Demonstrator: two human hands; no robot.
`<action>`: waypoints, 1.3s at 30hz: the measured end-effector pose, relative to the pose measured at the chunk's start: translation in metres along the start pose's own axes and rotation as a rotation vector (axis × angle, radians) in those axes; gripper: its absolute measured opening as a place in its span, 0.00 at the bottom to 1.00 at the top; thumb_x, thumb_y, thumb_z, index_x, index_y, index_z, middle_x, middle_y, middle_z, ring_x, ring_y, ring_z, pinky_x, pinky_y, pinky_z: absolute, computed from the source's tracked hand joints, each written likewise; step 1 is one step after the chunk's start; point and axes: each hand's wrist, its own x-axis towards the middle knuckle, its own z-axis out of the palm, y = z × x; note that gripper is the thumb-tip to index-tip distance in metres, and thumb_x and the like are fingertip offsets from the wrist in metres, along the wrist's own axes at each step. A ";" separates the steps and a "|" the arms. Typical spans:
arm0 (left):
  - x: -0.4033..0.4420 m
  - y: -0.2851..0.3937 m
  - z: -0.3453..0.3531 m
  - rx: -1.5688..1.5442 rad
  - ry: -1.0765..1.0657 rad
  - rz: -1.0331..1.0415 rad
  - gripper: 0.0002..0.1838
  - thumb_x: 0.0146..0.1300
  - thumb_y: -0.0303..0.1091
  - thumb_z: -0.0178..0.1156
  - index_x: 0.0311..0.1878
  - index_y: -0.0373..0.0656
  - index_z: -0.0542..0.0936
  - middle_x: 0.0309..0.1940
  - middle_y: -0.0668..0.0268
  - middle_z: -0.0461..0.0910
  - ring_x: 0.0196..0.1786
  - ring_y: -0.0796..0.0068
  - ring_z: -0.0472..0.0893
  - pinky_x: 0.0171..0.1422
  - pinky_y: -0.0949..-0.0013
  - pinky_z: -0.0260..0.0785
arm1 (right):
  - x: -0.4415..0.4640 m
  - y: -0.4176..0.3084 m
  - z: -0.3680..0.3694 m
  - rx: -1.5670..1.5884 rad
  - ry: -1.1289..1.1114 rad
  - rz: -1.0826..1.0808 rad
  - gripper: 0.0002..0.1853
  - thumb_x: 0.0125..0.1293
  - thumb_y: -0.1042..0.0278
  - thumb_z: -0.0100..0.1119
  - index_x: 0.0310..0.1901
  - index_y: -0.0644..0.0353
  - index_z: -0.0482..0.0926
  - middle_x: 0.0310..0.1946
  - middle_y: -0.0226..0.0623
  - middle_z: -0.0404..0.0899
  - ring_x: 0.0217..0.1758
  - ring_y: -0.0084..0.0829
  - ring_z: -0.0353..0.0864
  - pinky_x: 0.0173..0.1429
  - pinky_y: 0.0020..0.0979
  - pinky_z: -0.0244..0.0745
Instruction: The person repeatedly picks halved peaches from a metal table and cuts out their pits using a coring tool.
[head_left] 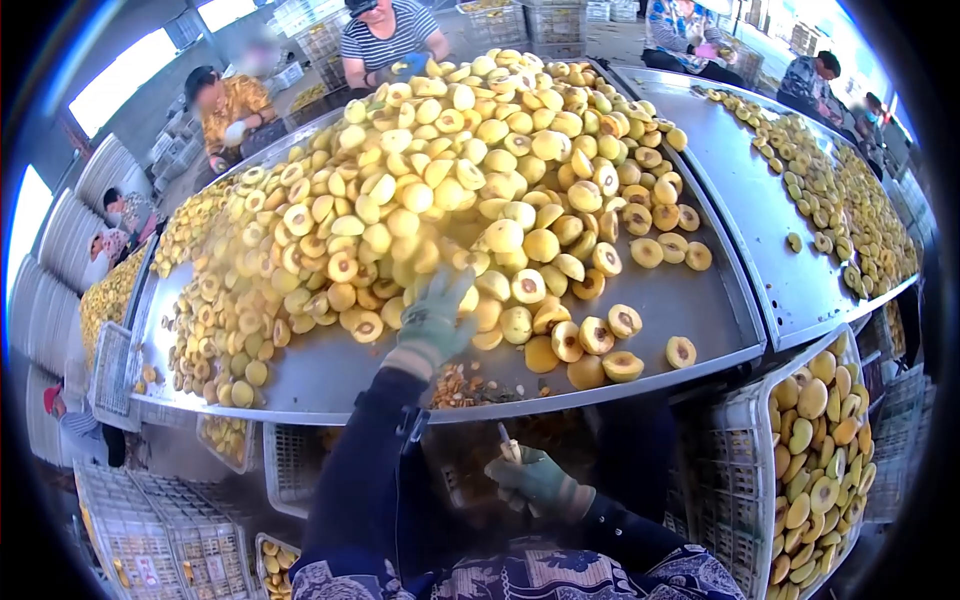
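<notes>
A large heap of halved yellow fruit [450, 170] covers much of the metal table [680, 300]. My left hand [437, 318], in a pale green glove, reaches to the heap's near edge with its fingers spread. No fruit can be made out in it. Below the table's front edge, my right hand [540, 484], gloved too, is closed round a small knife [509, 445] with a pale handle, its tip pointing up. Small brown pits and scraps [465, 387] lie near the front rim, just right of my left wrist.
At the right stands a crate of fruit halves [820, 470]. Stacked crates [165, 530] are at the lower left. Another metal table [800, 270] with fruit adjoins on the right. Several people work around, one in a striped shirt [390, 42] across the heap.
</notes>
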 end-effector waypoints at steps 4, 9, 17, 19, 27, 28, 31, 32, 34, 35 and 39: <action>0.012 0.002 -0.008 -0.174 -0.126 -0.121 0.37 0.57 0.48 0.62 0.70 0.47 0.65 0.62 0.49 0.71 0.65 0.50 0.70 0.68 0.56 0.63 | -0.006 -0.005 -0.004 -0.034 0.028 -0.069 0.08 0.64 0.62 0.63 0.35 0.54 0.75 0.19 0.29 0.74 0.16 0.20 0.70 0.20 0.22 0.66; -0.059 0.011 -0.012 -1.690 -0.025 -0.505 0.26 0.67 0.43 0.52 0.62 0.35 0.70 0.48 0.57 0.81 0.41 0.67 0.82 0.31 0.72 0.76 | -0.010 -0.032 0.016 -0.154 0.008 -0.439 0.05 0.68 0.64 0.57 0.38 0.54 0.76 0.29 0.26 0.76 0.30 0.19 0.73 0.33 0.23 0.70; -0.139 0.096 -0.035 -1.864 0.263 -0.328 0.25 0.70 0.41 0.47 0.64 0.34 0.67 0.58 0.51 0.73 0.60 0.60 0.74 0.67 0.61 0.65 | -0.022 -0.028 0.046 -0.093 -0.042 -0.473 0.08 0.66 0.65 0.59 0.44 0.56 0.75 0.25 0.27 0.76 0.24 0.18 0.74 0.25 0.22 0.72; -0.148 0.109 -0.027 -1.856 0.387 -0.305 0.24 0.71 0.39 0.47 0.65 0.35 0.67 0.61 0.53 0.70 0.60 0.57 0.74 0.68 0.59 0.64 | -0.024 -0.014 0.047 -0.043 -0.042 -0.579 0.10 0.65 0.65 0.60 0.46 0.55 0.74 0.27 0.27 0.76 0.22 0.18 0.75 0.22 0.21 0.72; -0.165 0.119 -0.008 -1.528 0.576 -0.132 0.23 0.71 0.36 0.45 0.64 0.34 0.68 0.64 0.54 0.68 0.61 0.56 0.74 0.65 0.58 0.68 | -0.036 -0.001 0.049 -0.179 -0.026 -0.611 0.13 0.66 0.64 0.59 0.51 0.53 0.74 0.30 0.27 0.78 0.23 0.19 0.76 0.22 0.23 0.73; -0.166 0.119 -0.005 -1.498 0.593 -0.128 0.22 0.71 0.36 0.45 0.64 0.34 0.68 0.63 0.54 0.69 0.61 0.57 0.74 0.65 0.59 0.69 | -0.036 0.001 0.047 -0.257 -0.023 -0.615 0.13 0.67 0.64 0.59 0.51 0.52 0.74 0.29 0.26 0.78 0.23 0.19 0.76 0.22 0.23 0.72; -0.172 0.115 -0.007 -1.444 0.489 -0.212 0.21 0.70 0.34 0.45 0.62 0.32 0.69 0.60 0.53 0.72 0.57 0.58 0.77 0.61 0.60 0.71 | -0.035 0.007 0.035 -0.555 0.018 -0.573 0.13 0.70 0.61 0.54 0.52 0.54 0.74 0.33 0.30 0.78 0.31 0.23 0.76 0.33 0.26 0.71; -0.173 0.116 -0.010 -1.529 0.420 -0.258 0.21 0.70 0.34 0.44 0.62 0.32 0.70 0.59 0.53 0.73 0.55 0.59 0.78 0.60 0.61 0.72 | -0.039 0.006 0.034 -0.499 -0.023 -0.505 0.14 0.72 0.59 0.51 0.53 0.56 0.74 0.37 0.35 0.79 0.39 0.26 0.77 0.44 0.29 0.71; -0.172 0.121 -0.023 -1.692 0.279 -0.351 0.21 0.70 0.34 0.44 0.61 0.31 0.71 0.59 0.53 0.74 0.51 0.61 0.80 0.58 0.64 0.73 | -0.046 -0.001 0.031 -0.499 -0.069 -0.390 0.16 0.75 0.56 0.48 0.54 0.56 0.75 0.43 0.39 0.81 0.47 0.29 0.78 0.55 0.31 0.71; -0.170 0.121 -0.032 -1.716 0.204 -0.369 0.21 0.70 0.36 0.43 0.57 0.30 0.73 0.56 0.54 0.76 0.45 0.64 0.81 0.56 0.66 0.74 | -0.050 -0.006 0.028 -0.553 -0.073 -0.342 0.16 0.74 0.55 0.48 0.54 0.56 0.75 0.43 0.40 0.81 0.47 0.30 0.79 0.54 0.32 0.71; -0.165 0.093 -0.016 -1.553 -0.122 -0.253 0.28 0.72 0.49 0.45 0.59 0.29 0.71 0.47 0.53 0.81 0.46 0.59 0.82 0.55 0.64 0.75 | -0.048 -0.014 0.022 -0.454 -0.136 -0.214 0.14 0.67 0.59 0.58 0.52 0.51 0.76 0.32 0.32 0.79 0.28 0.25 0.76 0.31 0.27 0.70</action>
